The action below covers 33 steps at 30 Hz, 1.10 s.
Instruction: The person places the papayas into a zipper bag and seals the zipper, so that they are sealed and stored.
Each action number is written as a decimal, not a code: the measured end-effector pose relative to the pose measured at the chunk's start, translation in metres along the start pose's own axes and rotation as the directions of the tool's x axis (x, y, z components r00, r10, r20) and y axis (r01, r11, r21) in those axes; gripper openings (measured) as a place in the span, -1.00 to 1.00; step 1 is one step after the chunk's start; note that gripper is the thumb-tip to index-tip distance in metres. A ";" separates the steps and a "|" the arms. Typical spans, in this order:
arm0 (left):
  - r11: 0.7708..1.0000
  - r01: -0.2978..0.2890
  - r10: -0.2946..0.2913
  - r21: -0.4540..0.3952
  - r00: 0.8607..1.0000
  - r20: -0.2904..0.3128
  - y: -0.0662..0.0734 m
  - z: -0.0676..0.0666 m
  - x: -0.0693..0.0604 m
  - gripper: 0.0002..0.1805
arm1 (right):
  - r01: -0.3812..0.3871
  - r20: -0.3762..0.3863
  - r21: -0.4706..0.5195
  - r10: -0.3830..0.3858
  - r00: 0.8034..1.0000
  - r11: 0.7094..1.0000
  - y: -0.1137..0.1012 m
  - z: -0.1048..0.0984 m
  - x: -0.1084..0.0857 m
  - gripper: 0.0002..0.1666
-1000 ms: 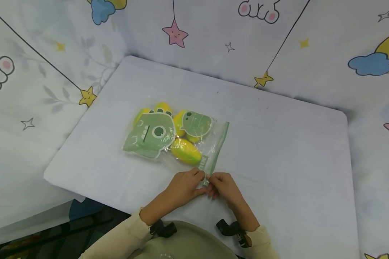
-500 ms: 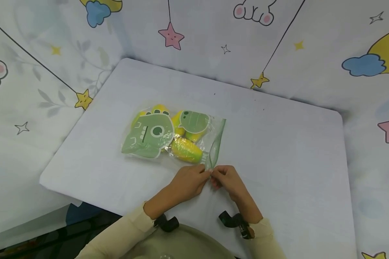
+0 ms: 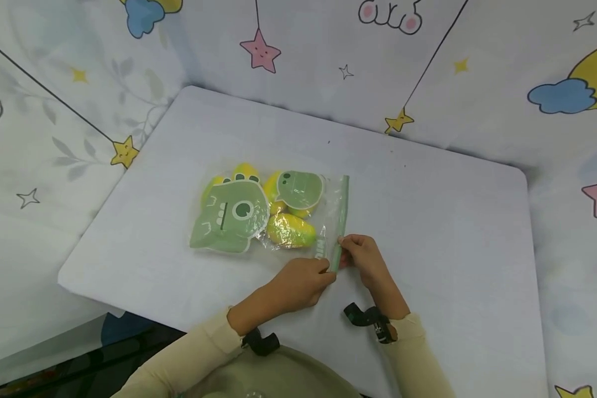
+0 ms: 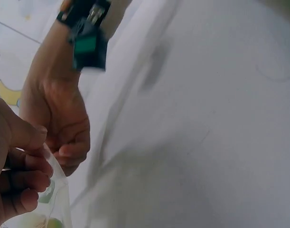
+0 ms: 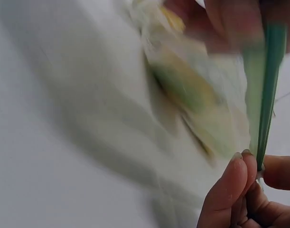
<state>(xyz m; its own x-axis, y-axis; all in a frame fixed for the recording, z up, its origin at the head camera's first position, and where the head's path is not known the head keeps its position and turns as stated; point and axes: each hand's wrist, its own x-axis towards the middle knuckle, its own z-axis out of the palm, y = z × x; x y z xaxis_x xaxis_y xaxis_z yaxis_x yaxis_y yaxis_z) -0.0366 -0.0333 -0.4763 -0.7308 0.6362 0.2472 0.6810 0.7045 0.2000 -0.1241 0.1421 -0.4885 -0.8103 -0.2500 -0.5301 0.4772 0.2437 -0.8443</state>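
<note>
A clear zip bag point(image 3: 229, 221) with green dinosaur prints lies on the table, several yellow-green, fruit-like pieces point(image 3: 291, 231) inside it. Along its right edge runs a green zip strip point(image 3: 344, 207), fairly straight. My left hand point(image 3: 300, 283) pinches the bag's near corner just below the strip's end. Slightly farther up, my right hand point(image 3: 367, 260) pinches the strip between thumb and fingers. In the right wrist view the green strip point(image 5: 266, 95) stretches between both hands. The left wrist view shows the clear film point(image 4: 57, 178) at my left fingertips. Whether the zip is sealed cannot be told.
The white table point(image 3: 443, 232) extends around the bag, its left and back edges against a patterned cloth backdrop point(image 3: 313, 55). Dark wrist cameras point(image 3: 365, 316) sit on both wrists. Below the table's near left edge is a dark area point(image 3: 129, 342).
Both hands have shifted a little rightward, and the right hand has moved farther up the strip, away from the left. The strip, bowed apart half a second ago, now lies straighter.
</note>
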 end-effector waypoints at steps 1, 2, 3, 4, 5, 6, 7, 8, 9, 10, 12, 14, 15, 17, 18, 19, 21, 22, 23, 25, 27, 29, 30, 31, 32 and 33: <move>1.000 -0.011 0.011 -0.003 1.000 0.003 0.002 0.000 0.000 -0.95 | 0.002 -0.011 -0.005 -0.002 1.000 1.000 -0.003 -0.003 0.004 -0.72; 1.000 -0.024 0.024 -0.003 1.000 0.006 0.004 -0.001 0.000 -0.95 | 0.006 -0.020 -0.012 -0.006 1.000 1.000 -0.005 -0.006 0.009 -0.72; 0.999 -0.036 0.036 -0.004 0.999 0.008 0.006 -0.001 0.000 -0.96 | 0.010 -0.035 -0.014 -0.010 0.999 1.000 -0.008 -0.010 0.013 -0.72; 0.999 -0.050 0.050 -0.005 0.999 0.008 0.008 -0.002 0.000 -0.96 | 0.019 -0.043 -0.021 -0.020 0.999 1.000 -0.011 -0.013 0.018 -0.72; 0.998 -0.061 0.061 -0.005 0.998 0.010 0.010 -0.002 0.000 -0.95 | 0.027 -0.049 -0.026 -0.028 0.998 0.999 -0.014 -0.017 0.023 -0.72; 0.998 -0.069 0.069 -0.008 0.998 0.010 0.011 -0.002 0.000 -0.95 | 0.037 -0.051 -0.032 -0.038 0.998 0.999 -0.017 -0.021 0.028 -0.71; 0.997 -0.077 0.077 -0.013 0.997 0.010 0.012 -0.001 0.000 -0.94 | 0.041 -0.058 -0.035 -0.043 0.997 0.999 -0.020 -0.024 0.033 -0.71; 0.996 -0.083 0.083 -0.015 0.997 0.011 0.013 -0.001 0.000 -0.93 | 0.046 -0.062 -0.037 -0.048 0.997 0.998 -0.022 -0.028 0.038 -0.72; 0.996 -0.087 0.088 -0.021 0.996 0.010 0.014 0.000 -0.001 -0.92 | 0.051 -0.067 -0.040 -0.053 0.996 0.998 -0.025 -0.031 0.042 -0.72; 0.995 -0.092 0.093 -0.029 0.996 0.008 0.015 0.000 -0.001 -0.91 | 0.055 -0.069 -0.045 -0.059 0.996 0.997 -0.027 -0.034 0.046 -0.71; 0.994 -0.101 0.102 -0.049 0.995 0.007 0.016 0.000 -0.001 -0.90 | 0.054 -0.081 -0.054 -0.058 0.995 0.997 -0.031 -0.040 0.053 -0.70; 0.992 -0.113 0.114 -0.063 0.993 0.007 0.017 0.000 -0.002 -0.89 | 0.050 -0.102 -0.064 -0.056 0.993 0.997 -0.035 -0.046 0.059 -0.69; 0.990 -0.120 0.120 -0.075 0.993 0.007 0.018 0.000 -0.002 -0.89 | 0.049 -0.111 -0.066 -0.056 0.992 0.997 -0.036 -0.049 0.061 -0.69; 0.987 -0.135 0.136 -0.091 0.991 0.013 0.020 0.000 -0.002 -0.90 | 0.049 -0.136 -0.071 -0.058 0.989 0.996 -0.039 -0.055 0.065 -0.68; 0.985 -0.142 0.144 -0.097 0.989 0.015 0.022 -0.001 -0.002 -0.90 | 0.049 -0.149 -0.074 -0.060 0.987 0.996 -0.040 -0.058 0.067 -0.67; 0.984 -0.147 0.149 -0.102 0.989 0.018 0.023 -0.001 -0.002 -0.91 | 0.049 -0.162 -0.073 -0.060 0.985 0.996 -0.041 -0.062 0.069 -0.68; 0.982 -0.149 0.153 -0.115 0.988 0.026 0.025 -0.001 -0.001 -0.90 | 0.046 -0.181 -0.068 -0.057 0.982 0.997 -0.043 -0.069 0.071 -0.68; 0.982 -0.148 0.152 -0.117 0.988 0.031 0.025 0.000 0.000 -0.91 | 0.044 -0.193 -0.069 -0.056 0.980 0.997 -0.044 -0.072 0.072 -0.69; 0.982 -0.144 0.149 -0.119 0.988 0.035 0.026 0.000 0.002 -0.90 | 0.040 -0.205 -0.069 -0.053 0.977 0.997 -0.045 -0.076 0.072 -0.70; 0.985 -0.137 0.142 -0.108 0.989 0.040 0.026 0.002 0.008 -0.90 | 0.036 -0.228 -0.064 -0.050 0.972 0.997 -0.047 -0.084 0.074 -0.72; 0.987 -0.136 0.139 -0.090 0.990 0.034 0.025 0.003 0.017 -0.88 | 0.037 -0.261 -0.055 -0.050 0.964 0.998 -0.050 -0.095 0.075 -0.73; 0.988 -0.135 0.137 -0.070 0.990 0.023 0.025 0.004 0.028 -0.87 | 0.043 -0.293 -0.031 -0.051 0.955 0.999 -0.052 -0.107 0.077 -0.74; 0.988 -0.140 0.141 -0.060 0.990 0.021 0.025 0.005 0.034 -0.87 | 0.044 -0.305 -0.028 -0.050 0.951 0.999 -0.053 -0.112 0.077 -0.74; 0.988 -0.141 0.143 -0.059 0.989 0.033 0.025 0.005 0.039 -0.88 | 0.045 -0.320 -0.040 -0.055 0.946 0.998 -0.054 -0.117 0.077 -0.71; 0.988 -0.142 0.145 -0.061 0.988 0.055 0.025 0.005 0.045 -0.88 | 0.038 -0.332 -0.075 -0.061 0.941 0.996 -0.055 -0.122 0.077 -0.67; 0.988 -0.139 0.145 -0.068 0.986 0.084 0.025 0.005 0.049 -0.88 | 0.031 -0.336 -0.129 -0.073 0.939 0.991 -0.056 -0.124 0.079 -0.63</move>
<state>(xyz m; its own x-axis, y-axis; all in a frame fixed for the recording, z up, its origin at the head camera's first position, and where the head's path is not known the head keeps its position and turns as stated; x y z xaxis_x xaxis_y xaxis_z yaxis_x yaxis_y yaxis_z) -0.0560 0.0172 -0.4635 -0.6259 0.7557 0.1930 0.7777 0.5860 0.2277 -0.2567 0.2248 -0.4729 -0.9099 0.0620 -0.4103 0.4043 0.3544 -0.8432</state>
